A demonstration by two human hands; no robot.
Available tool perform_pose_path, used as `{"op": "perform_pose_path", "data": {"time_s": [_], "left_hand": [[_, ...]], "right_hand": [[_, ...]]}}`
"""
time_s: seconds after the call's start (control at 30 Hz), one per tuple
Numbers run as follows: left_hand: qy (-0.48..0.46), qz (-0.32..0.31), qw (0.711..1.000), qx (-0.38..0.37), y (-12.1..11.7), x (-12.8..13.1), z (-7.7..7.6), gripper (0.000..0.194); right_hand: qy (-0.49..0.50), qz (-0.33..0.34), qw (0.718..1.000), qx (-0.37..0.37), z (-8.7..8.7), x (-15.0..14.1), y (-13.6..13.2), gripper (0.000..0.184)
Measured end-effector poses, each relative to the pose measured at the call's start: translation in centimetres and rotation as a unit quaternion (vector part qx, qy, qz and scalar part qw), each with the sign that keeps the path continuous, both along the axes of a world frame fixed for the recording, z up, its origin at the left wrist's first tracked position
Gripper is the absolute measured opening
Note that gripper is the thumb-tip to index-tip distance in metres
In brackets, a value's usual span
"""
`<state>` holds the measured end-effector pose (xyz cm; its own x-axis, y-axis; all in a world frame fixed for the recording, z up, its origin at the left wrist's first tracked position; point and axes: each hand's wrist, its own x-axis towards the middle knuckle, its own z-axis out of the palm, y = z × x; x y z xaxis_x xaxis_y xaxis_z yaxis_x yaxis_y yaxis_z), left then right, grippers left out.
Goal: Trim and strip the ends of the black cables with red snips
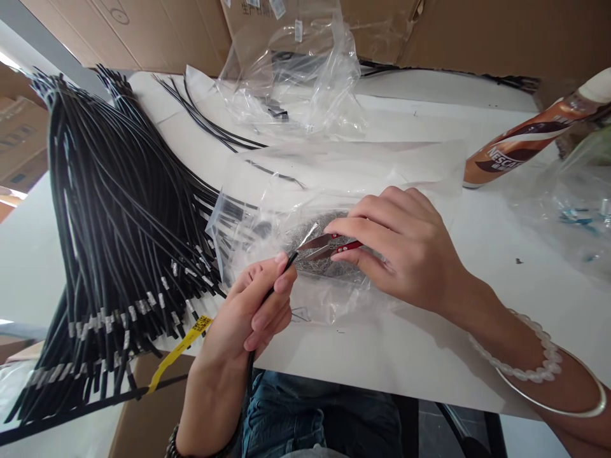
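Between the thumb and fingers of my left hand (260,299) is a black cable (271,294), its end pointing up and to the right. My right hand (403,245) grips small red-handled thread snips (346,247). The two blades are spread a little, with their tips at the cable's end, where a short silvery bit sticks out. Whether the blades touch it I cannot tell. Behind and below the snips lies a clear plastic bag (329,299) holding a tangle of fine grey wire trimmings (305,235).
A large bundle of black cables (109,210) with silvery labels hangs over the table's left side, with a yellow tag (179,350) near it. A Nescafe bottle (515,140) stands at right. Another clear bag (305,83) and cardboard boxes (477,32) are at the back.
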<state>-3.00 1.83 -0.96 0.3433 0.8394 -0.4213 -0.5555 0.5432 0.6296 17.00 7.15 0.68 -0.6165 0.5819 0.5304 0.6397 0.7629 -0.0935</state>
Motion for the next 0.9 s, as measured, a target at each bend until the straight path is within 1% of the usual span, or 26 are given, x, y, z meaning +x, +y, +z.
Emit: {"op": "perform_pose_path", "data": {"time_s": [0.33,0.43,0.53,0.67,0.77,0.9], "left_hand": [[-0.086,0.024,0.996,0.004,0.2,0.0,-0.4,0.038],[-0.122,0.017,0.992,-0.003,0.2,-0.1,-0.5,0.037],[-0.159,0.005,0.987,-0.004,0.3,-0.2,-0.9,0.033],[-0.186,0.008,0.982,-0.007,0.4,-0.1,-1.0,0.03],[-0.196,0.017,0.98,-0.01,0.3,0.1,-0.9,0.031],[-0.202,0.04,0.978,-0.012,0.3,0.2,-0.5,0.033]], "right_hand": [[0.094,0.018,0.993,-0.075,-1.5,-0.5,0.2,0.022],[0.128,0.032,0.986,-0.102,-1.7,-0.7,0.3,0.022],[0.146,0.043,0.981,-0.121,-1.9,-0.8,0.3,0.018],[0.166,0.046,0.975,-0.141,-2.1,-0.9,0.2,0.017],[0.186,0.054,0.965,-0.176,-2.0,-0.9,0.2,0.015],[0.21,0.081,0.947,-0.23,-1.8,-1.0,0.0,0.011]]}}
